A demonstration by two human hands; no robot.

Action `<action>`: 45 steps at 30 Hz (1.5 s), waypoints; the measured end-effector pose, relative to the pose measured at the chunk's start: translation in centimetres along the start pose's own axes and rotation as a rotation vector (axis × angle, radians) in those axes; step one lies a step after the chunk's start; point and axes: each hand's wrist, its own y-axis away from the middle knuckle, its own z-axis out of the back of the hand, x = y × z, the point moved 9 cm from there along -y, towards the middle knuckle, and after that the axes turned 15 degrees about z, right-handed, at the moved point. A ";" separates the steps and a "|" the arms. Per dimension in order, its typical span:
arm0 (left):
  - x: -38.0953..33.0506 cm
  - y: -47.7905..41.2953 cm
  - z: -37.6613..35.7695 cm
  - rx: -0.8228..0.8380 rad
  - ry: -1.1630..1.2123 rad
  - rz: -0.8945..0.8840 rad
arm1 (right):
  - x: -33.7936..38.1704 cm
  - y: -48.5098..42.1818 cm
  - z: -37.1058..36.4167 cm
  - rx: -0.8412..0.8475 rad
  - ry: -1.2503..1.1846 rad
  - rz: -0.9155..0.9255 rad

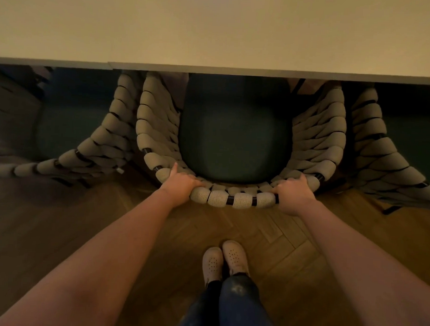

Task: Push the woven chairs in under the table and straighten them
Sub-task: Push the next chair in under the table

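Far left, the left chair (92, 144) sits partly under the surface (213, 28), its woven arm sloping out past the edge and blurring at its far end. Just a thin gap separates it from the middle chair (242, 200). The left hand (181, 185) grips that chair's back rim at the left curve, fingers wrapped over the padded weave, thumb stretched along the rim. Dead centre, the dark cushion (234, 129) runs forward under the surface's near edge, which cuts straight across the view; the back rim stands clear on this side. The right hand (293, 192) holds the rim at the right curve, fingers curled round it. Then a dark gap, and the right chair (380, 154), also tucked partly under. Below, parquet floor (279, 238) lies open behind the middle chair, with two pale shoes (225, 260) together on it.
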 end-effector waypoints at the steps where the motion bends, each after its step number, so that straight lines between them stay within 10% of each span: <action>1: 0.2 -0.4 0.1 -0.003 0.009 0.005 | -0.3 -0.4 0.1 -0.006 0.001 0.005; 16: 0.5 -1.3 0.8 -0.041 -0.055 0.017 | -0.9 -1.6 0.6 0.139 -0.045 -0.019; 22: 1.9 0.4 1.1 -0.175 0.042 0.004 | 5.1 -3.5 2.3 0.286 -0.434 0.066; 35: 33.1 14.9 -9.6 -0.206 0.435 0.447 | 36.7 -17.3 20.6 -0.354 -0.148 0.248; 45: 59.5 23.0 -16.2 -0.204 0.438 0.641 | 62.9 -28.6 30.0 -0.352 -0.225 0.508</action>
